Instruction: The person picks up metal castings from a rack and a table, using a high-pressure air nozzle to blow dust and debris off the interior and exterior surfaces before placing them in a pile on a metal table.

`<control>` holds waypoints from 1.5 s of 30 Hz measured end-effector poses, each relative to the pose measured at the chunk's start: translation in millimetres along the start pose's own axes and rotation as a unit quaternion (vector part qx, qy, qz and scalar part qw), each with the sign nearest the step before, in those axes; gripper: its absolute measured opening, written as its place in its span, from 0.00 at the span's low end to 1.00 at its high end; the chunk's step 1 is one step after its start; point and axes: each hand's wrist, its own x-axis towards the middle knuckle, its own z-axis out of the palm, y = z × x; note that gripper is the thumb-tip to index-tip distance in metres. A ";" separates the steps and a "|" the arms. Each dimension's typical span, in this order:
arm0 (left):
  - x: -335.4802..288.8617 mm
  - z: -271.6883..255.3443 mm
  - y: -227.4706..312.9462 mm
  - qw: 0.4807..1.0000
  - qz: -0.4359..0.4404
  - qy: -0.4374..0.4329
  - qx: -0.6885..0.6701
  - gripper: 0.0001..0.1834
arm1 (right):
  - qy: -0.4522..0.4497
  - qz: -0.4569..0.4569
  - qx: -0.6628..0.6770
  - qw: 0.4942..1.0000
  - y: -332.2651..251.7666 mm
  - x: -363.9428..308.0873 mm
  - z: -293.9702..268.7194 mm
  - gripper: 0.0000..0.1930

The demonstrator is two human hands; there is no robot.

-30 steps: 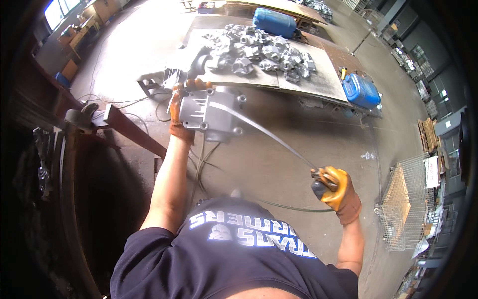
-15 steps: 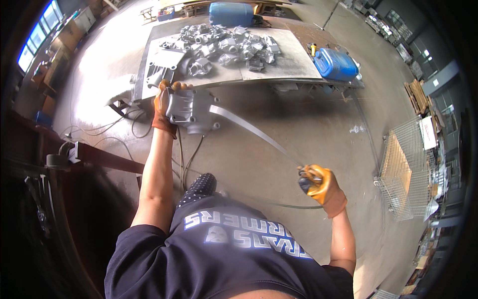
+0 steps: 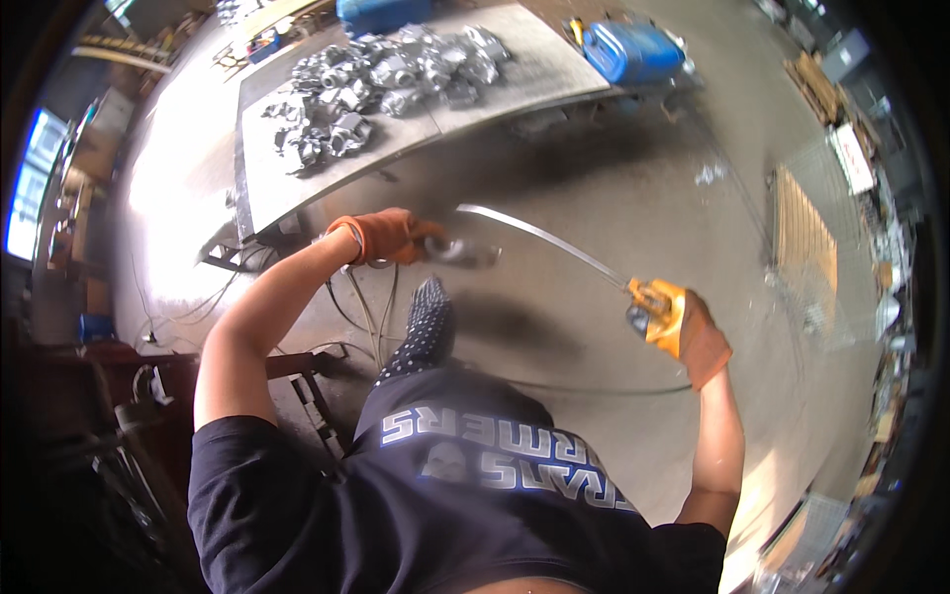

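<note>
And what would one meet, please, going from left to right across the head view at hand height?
Bright window, left hand in orange glove, blurred grey metal part, right hand in yellow-and-brown glove, flat tan wooden panel.

Table (image 3: 539, 74): pale, board-topped, set askew. A broad heap of grey metal castings (image 3: 396, 74) covers its middle and left part; pieces lie at mixed angles, touching and overlapping. At the right end rests a blue jug (image 3: 633, 51), with a small yellow item (image 3: 577, 31) just beside it, type undetermined. A blue drum (image 3: 384, 14) sits at the far edge, cut off by the frame.

Floor (image 3: 633, 218): grey, smooth. Loose cables (image 3: 374, 322) run below the table's near side. A white scrap (image 3: 710, 174) lies toward the right.
</note>
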 end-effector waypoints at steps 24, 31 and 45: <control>236.0 -118.2 -145.6 0.904 0.205 0.139 0.348 0.25 | 0.033 0.323 -0.170 0.931 -102.0 241.5 -25.5 0.14; 281.4 -135.3 -127.9 0.839 0.300 0.071 0.448 0.15 | 0.038 0.131 -0.112 0.984 -118.2 288.8 -30.9 0.20; 314.9 -125.6 -99.2 0.841 0.284 0.012 0.461 0.06 | 0.025 0.129 -0.392 0.911 -96.2 360.2 -8.6 0.14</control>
